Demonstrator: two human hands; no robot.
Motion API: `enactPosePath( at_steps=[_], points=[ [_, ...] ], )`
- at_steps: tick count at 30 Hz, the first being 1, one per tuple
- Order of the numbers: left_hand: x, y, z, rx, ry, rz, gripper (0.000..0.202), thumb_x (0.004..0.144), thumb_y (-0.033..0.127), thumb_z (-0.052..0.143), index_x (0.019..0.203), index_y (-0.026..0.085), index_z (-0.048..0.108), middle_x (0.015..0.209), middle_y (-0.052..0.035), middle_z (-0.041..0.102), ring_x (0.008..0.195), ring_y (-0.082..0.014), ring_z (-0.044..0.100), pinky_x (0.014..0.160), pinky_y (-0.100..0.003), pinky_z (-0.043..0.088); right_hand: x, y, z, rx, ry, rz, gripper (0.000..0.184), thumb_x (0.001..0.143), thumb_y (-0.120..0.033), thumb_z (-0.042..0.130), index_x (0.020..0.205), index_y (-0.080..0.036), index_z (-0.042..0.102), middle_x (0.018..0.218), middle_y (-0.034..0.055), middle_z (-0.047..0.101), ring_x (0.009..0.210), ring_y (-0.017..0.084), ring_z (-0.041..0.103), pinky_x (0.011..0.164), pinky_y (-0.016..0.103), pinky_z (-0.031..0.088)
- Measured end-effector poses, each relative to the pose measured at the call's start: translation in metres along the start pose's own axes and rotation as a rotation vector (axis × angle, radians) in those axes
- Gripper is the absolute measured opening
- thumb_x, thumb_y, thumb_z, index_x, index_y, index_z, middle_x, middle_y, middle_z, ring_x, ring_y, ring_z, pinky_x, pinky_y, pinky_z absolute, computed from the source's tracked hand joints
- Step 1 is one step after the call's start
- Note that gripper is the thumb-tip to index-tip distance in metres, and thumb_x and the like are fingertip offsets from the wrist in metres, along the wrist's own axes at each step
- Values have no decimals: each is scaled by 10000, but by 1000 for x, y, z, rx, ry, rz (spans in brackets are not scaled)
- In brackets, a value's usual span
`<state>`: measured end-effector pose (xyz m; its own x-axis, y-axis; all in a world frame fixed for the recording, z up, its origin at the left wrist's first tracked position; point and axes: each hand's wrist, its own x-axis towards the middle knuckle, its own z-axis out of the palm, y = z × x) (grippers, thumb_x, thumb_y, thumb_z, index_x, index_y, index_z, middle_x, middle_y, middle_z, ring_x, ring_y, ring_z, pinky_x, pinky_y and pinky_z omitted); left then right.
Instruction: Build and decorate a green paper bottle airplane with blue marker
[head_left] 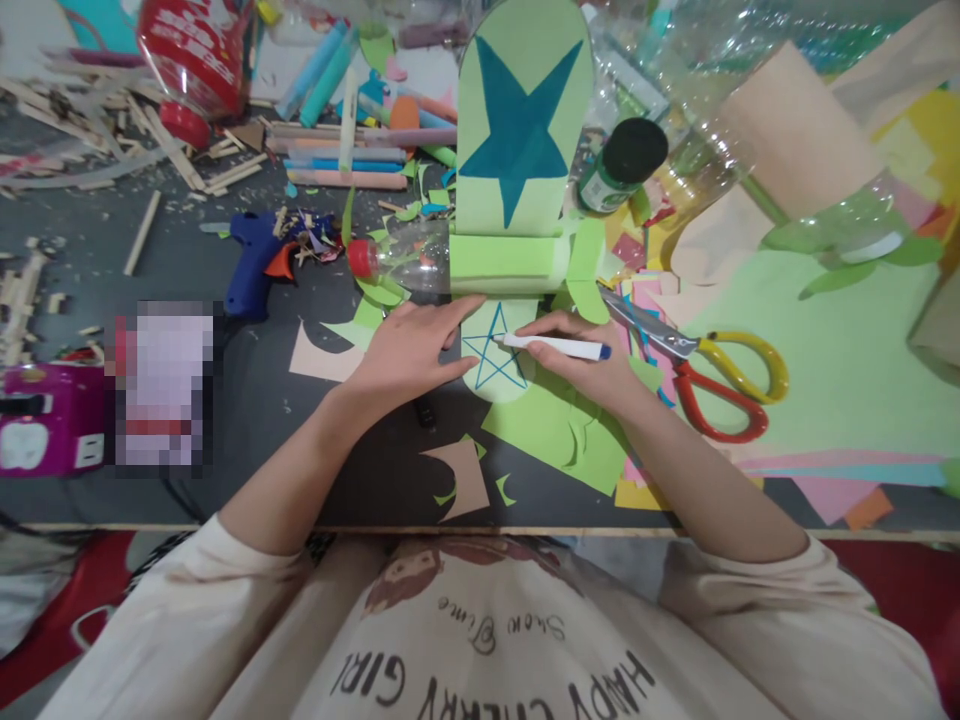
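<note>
In the centre of the frame, a light-green paper piece with a rounded lower end (496, 358) lies on the dark tabletop (251, 375), bearing a five-pointed star outlined in blue. The left hand (420, 345) is loosely open over its left side, index finger and thumb spread apart, the thumb tip at the paper; it grips nothing that can be seen. The right hand (581, 350) is closed around a slim white marker with a dark blue end (562, 346), its tip at the star's lines.

Just above, a clear plastic bottle with a red cap (420, 255) lies on its side, wrapped in green paper. At upper centre is a rounded light-green panel with a solid teal star (517, 130). Right of centre, metal scissors with one yellow and one red handle (664, 328) lie open over paper scraps. A blue glue gun with an orange trigger (251, 262) lies left of centre.
</note>
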<state>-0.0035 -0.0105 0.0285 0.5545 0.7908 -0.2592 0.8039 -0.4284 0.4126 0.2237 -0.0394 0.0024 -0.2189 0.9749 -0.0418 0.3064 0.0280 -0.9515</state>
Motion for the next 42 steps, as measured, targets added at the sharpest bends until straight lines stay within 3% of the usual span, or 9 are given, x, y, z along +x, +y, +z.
enactPosePath(
  at_steps=[8, 13, 18, 29, 34, 39, 42],
  points=[
    [-1, -1, 0, -1, 7, 5, 584, 919, 397, 541, 1454, 192, 428, 876, -21, 633, 864, -217, 610, 855, -315, 389, 1, 3, -1, 23, 13, -3, 269, 819, -475, 710, 879, -216, 752, 802, 33, 723, 681, 161, 621, 599, 286, 492],
    [0, -1, 1, 15, 13, 0, 590, 911, 395, 552, 1454, 198, 427, 857, -17, 635, 858, -218, 610, 848, -313, 389, 2, 10, 1, 128, 124, -9, 249, 829, -455, 703, 902, -219, 734, 843, 37, 715, 741, 170, 632, 674, 321, 511],
    [0, 0, 1, 29, 2, -8, 592, 910, 397, 552, 1456, 209, 424, 842, -10, 635, 840, -213, 607, 845, -313, 388, 4, 10, 1, 131, 127, -7, 242, 827, -456, 706, 903, -228, 729, 868, 40, 718, 786, 183, 639, 748, 355, 524],
    [0, 0, 0, 13, 0, -7, 579, 914, 386, 545, 1451, 201, 432, 875, -29, 655, 875, -223, 613, 855, -313, 390, 1, 8, 1, 98, 76, 73, 241, 797, -440, 733, 855, -207, 747, 745, 34, 681, 725, 188, 630, 641, 329, 514],
    [0, 1, -1, 18, -17, -16, 593, 916, 399, 545, 1461, 201, 422, 886, -33, 650, 880, -231, 621, 861, -316, 387, 1, 8, 1, 118, 124, 20, 234, 814, -439, 714, 897, -220, 729, 844, 39, 703, 763, 182, 635, 687, 329, 516],
    [0, 2, -2, 5, -20, -11, 586, 922, 395, 535, 1460, 194, 419, 888, -32, 645, 881, -226, 615, 861, -314, 384, 0, 4, 0, 51, 48, 36, 204, 816, -413, 704, 831, -211, 729, 813, 42, 707, 767, 191, 631, 692, 333, 514],
    [-1, 2, -2, 2, -17, -13, 589, 919, 395, 536, 1462, 198, 418, 885, -28, 645, 871, -222, 613, 861, -312, 384, 1, 4, 1, 52, 74, 21, 213, 822, -423, 695, 853, -215, 728, 842, 44, 715, 782, 194, 637, 713, 341, 521]
  ],
)
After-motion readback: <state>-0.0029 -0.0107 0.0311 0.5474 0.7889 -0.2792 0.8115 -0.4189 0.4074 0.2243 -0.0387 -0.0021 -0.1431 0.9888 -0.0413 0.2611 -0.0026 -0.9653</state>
